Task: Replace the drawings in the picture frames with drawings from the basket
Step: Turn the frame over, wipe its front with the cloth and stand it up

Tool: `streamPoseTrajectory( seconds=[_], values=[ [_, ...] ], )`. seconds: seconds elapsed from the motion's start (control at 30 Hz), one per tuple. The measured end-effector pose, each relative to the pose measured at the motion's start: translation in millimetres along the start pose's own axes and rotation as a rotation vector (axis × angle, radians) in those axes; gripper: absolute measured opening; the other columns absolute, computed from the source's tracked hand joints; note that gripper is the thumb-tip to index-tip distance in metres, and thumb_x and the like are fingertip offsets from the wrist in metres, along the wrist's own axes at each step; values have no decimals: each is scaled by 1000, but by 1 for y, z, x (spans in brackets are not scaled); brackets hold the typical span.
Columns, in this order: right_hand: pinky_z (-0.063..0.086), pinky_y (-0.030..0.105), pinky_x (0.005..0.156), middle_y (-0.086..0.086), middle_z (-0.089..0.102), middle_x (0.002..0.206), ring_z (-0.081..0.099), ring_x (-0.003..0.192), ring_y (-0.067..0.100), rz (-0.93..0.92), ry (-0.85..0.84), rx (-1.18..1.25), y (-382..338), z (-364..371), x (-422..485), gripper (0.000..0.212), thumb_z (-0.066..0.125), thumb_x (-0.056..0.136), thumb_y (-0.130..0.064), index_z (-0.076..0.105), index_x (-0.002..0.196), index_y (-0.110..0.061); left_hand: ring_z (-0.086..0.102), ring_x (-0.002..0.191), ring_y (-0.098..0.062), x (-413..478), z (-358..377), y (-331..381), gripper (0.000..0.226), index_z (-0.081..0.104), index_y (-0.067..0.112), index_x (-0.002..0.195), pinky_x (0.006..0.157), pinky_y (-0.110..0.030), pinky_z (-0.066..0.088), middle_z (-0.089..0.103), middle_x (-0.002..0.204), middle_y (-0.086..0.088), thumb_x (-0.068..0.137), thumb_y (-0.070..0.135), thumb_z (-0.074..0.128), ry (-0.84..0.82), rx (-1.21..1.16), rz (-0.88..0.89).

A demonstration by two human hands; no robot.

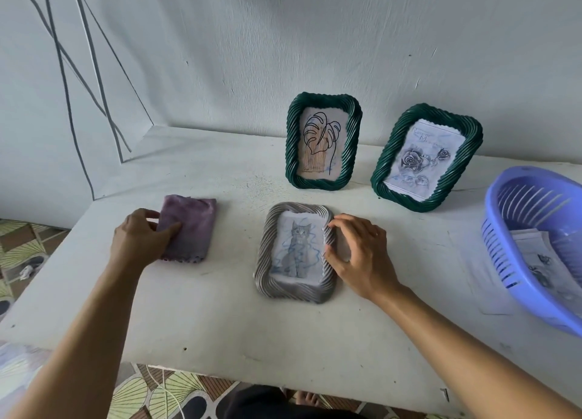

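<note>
A grey woven picture frame (267, 280) lies flat in the middle of the white table, holding a cat drawing (299, 250) scribbled over in blue. My right hand (359, 254) rests against the frame's right edge, fingers curled around it. My left hand (141, 239) grips the near edge of a folded purple cloth (192, 229) left of the frame. Two dark green frames stand against the wall: one with a leaf drawing (322, 141), one with a rose drawing (425, 158). A purple plastic basket (504, 248) at the right holds several paper drawings (541, 261).
The white table (220, 330) ends at its front edge near my body; patterned floor shows below and at the left. A white wall with thin dark cables stands behind the table. A loose sheet of paper lies under the basket.
</note>
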State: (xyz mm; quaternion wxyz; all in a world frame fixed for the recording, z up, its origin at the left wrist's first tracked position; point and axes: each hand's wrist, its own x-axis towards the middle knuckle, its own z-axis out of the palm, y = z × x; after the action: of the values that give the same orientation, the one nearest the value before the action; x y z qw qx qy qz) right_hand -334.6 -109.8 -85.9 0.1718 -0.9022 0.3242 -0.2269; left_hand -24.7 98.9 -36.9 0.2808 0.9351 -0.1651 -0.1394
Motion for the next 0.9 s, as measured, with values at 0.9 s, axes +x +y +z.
streamPoseTrajectory(
  seconds=[0.9],
  values=[
    [49, 27, 83, 4, 75, 107, 69, 102, 13, 481, -342, 1081, -68, -42, 22, 46, 73, 85, -45, 58, 124, -26, 71, 98, -41, -109, 0, 89, 35, 64, 7, 114, 92, -53, 56, 75, 101, -21, 83, 18, 77, -516, -789, 255]
  ],
)
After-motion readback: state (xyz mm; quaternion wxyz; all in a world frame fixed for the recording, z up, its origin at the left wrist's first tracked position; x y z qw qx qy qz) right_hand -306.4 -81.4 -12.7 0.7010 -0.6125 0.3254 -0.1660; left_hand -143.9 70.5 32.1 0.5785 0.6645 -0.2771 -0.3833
